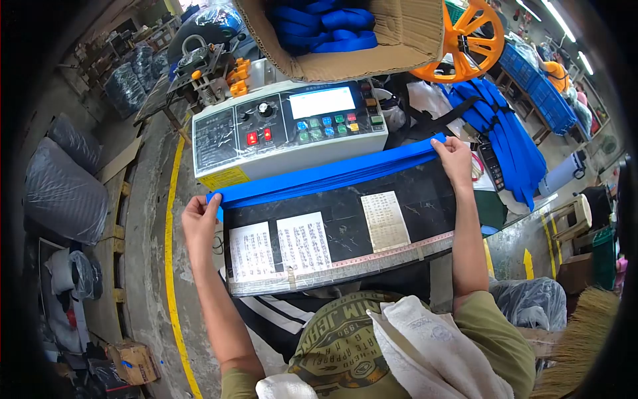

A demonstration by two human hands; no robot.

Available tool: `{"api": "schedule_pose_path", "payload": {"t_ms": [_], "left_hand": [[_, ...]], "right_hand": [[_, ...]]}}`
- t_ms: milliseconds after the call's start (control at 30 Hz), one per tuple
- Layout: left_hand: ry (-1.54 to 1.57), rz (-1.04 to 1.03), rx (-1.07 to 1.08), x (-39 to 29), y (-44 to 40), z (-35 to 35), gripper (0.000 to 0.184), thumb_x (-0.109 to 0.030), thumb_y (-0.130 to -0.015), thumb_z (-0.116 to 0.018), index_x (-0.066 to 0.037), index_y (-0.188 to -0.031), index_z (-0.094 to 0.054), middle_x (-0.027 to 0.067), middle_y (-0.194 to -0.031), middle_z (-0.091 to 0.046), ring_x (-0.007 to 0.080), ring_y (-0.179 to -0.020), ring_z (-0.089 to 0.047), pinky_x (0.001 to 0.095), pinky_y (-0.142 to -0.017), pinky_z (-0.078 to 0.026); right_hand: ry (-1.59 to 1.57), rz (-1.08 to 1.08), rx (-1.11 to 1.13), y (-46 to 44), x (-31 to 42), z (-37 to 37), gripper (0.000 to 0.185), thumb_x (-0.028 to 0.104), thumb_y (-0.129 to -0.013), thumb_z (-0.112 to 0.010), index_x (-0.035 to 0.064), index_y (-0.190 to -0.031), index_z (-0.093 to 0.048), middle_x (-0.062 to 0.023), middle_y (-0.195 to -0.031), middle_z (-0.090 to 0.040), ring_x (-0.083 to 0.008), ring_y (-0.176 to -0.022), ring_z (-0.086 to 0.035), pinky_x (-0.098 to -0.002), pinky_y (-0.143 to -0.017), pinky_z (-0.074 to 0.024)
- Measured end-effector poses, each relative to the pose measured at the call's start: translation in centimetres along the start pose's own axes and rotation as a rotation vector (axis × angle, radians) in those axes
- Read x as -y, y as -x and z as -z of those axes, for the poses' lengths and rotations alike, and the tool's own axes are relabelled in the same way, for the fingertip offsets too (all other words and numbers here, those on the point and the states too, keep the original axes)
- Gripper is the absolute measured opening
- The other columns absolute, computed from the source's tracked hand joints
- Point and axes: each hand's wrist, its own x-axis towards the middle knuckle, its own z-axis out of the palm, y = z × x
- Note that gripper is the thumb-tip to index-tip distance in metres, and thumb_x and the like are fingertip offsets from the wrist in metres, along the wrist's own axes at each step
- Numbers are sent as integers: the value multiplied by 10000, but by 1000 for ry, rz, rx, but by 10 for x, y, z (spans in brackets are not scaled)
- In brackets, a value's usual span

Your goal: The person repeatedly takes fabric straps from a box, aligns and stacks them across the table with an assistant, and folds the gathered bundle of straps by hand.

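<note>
A stack of long blue webbing straps (pixel 325 174) stretches across the black work board (pixel 342 229), just in front of the control machine (pixel 286 126). My left hand (pixel 199 216) pinches the stack's left end between thumb and fingers. At the opposite end, my right hand (pixel 454 159) grips the straps near the board's far right corner. The strips lie nearly flat and parallel, slightly fanned at the front edge. How many there are cannot be made out.
Handwritten paper sheets (pixel 302 241) and a measuring tape (pixel 392 254) are fixed to the board. Above the machine sits a cardboard box (pixel 372 63) of blue webbing. More blue straps (pixel 502 133) hang at right, below an orange reel (pixel 472 40). A broom (pixel 585 339) stands lower right.
</note>
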Motion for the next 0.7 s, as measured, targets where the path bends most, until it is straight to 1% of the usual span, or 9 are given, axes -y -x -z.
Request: {"api": "schedule_pose_path", "payload": {"t_ms": [133,200,233,267,333,367,467,633,700], "left_hand": [[-159,-80,-135,4,4,-12,287,-275,-1049,-873,-25,-1035,-733,-13,-825,-659,66,-712,-567,272,-615,-476],[-156,-80,-196,0,10,-11,320,-267,-1026,-894,-20,-1174,-754,-4,-879,-705,90,-725,-610,282,-649,-510],[-153,-81,-229,-3,13,-9,364,-263,-1015,-904,-17,-1243,-764,1,-905,-729,101,-731,-631,287,-666,-528],[-149,-81,-229,-8,16,-6,364,-263,-1015,-904,-17,-1243,-764,1,-905,-729,101,-731,-631,287,-666,-528],[-465,-174,-148,-21,24,3,465,-233,-962,-937,7,-1320,-764,70,-973,-790,162,-797,-709,328,-719,-576],[-624,-221,-103,-26,27,5,521,-218,-935,-953,19,-1358,-764,105,-1008,-820,192,-830,-748,348,-746,-601],[-703,-198,-25,-37,19,2,543,-192,-892,-970,29,-1350,-781,161,-1052,-848,238,-880,-799,382,-783,-624],[-838,-76,26,-54,-1,-7,455,-162,-855,-985,46,-1228,-828,198,-1016,-867,271,-868,-843,403,-790,-644],[-830,-89,10,-55,-2,-8,447,-155,-849,-989,52,-1212,-829,194,-994,-866,267,-849,-842,400,-782,-643]], "right_hand": [[214,-6,-2,4,4,4,393,265,-1005,-905,-22,-1229,-758,-33,-925,-775,-75,-778,-673,-246,-702,-504],[322,28,-42,6,12,12,516,241,-991,-905,-28,-1388,-713,-104,-1055,-811,-97,-841,-713,-270,-748,-548],[325,31,-46,5,17,18,516,241,-991,-905,-28,-1388,-713,-104,-1055,-811,-97,-841,-713,-270,-748,-548],[297,76,45,3,25,25,577,206,-968,-908,0,-1455,-679,-126,-1126,-806,-122,-875,-731,-293,-785,-571],[242,161,226,3,37,40,739,135,-921,-915,54,-1589,-610,-169,-1269,-796,-173,-943,-769,-339,-858,-618],[244,158,224,1,42,44,739,135,-921,-915,54,-1589,-610,-169,-1269,-796,-173,-943,-769,-339,-858,-618],[646,401,482,-27,60,46,816,31,-820,-922,117,-1584,-650,-169,-1424,-757,-260,-1019,-803,-396,-967,-641],[843,380,805,-75,70,28,734,-16,-756,-931,107,-1459,-757,-135,-1342,-805,-309,-1055,-807,-417,-978,-638],[900,211,881,-77,91,21,625,-21,-755,-924,88,-1360,-810,-133,-1259,-834,-302,-1063,-809,-406,-980,-635]]}}
